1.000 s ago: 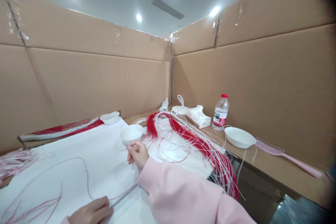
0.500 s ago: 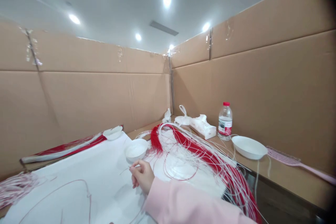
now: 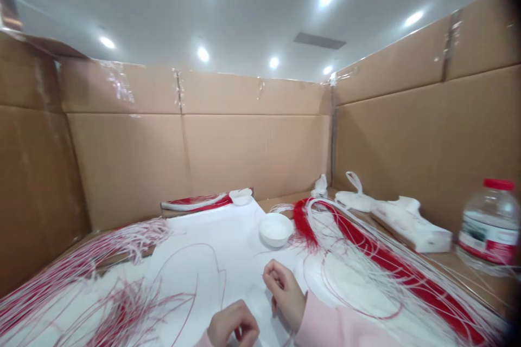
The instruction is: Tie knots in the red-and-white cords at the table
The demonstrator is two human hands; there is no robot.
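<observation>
While my left hand [image 3: 234, 324] lies nearest, fingers curled, my right hand [image 3: 284, 290] sits just beyond, thumb and forefinger drawn in; whether either pinches a thread, I cannot tell. Item: loose red-and-white strands [image 3: 122, 312], to my left. Item: one thin reddish strand [image 3: 199, 244], arched across the white sheet [image 3: 240, 233] ahead of my left hand. Item: white bowl [image 3: 275, 230], upright, beyond my right hand. Item: red-and-white bundle [image 3: 382, 249], right of the bowl. Farther: second white bowl [image 3: 241, 197]; behind it, cardboard wall [image 3: 228, 146].

A thin, reddish cord [image 3: 223, 270] lies in a loose arch on white paper [image 3: 238, 227], kinked toward its right side.
</observation>
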